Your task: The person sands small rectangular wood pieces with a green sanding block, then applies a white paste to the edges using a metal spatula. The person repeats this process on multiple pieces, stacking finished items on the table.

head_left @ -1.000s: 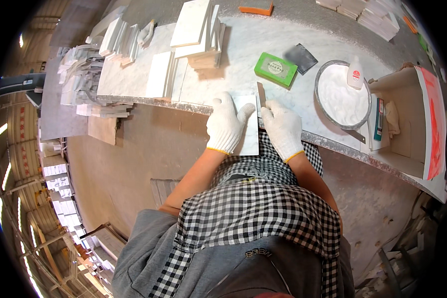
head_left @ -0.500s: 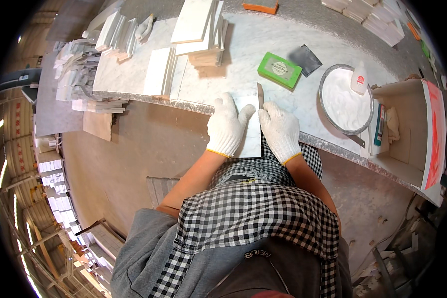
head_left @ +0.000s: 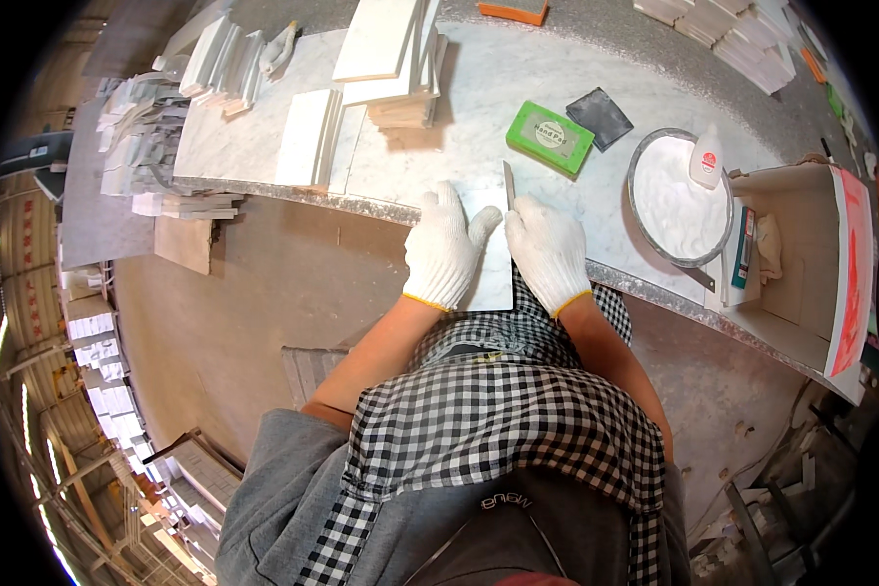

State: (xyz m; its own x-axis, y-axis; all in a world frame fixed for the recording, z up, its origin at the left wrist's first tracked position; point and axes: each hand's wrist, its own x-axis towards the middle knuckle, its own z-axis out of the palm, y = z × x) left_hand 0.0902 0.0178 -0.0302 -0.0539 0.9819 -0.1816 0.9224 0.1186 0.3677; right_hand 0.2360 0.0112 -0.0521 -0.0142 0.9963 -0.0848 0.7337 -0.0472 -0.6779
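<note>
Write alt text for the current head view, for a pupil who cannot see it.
A person's white-gloved left hand rests on a pale slab at a bench edge, the gloved right hand at its right side. Beyond lie a green block and dark square pad; left, stacked slabs; right, a bowl of white material with a bottle, and an open box.

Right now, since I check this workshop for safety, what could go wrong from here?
The tile in the left hand juts past the front edge of the table, so it might drop if the fingers slip. The bottle sits at the rim of the bowl, and a bump could topple it. The uneven stack of tiles might slide if knocked.
</note>
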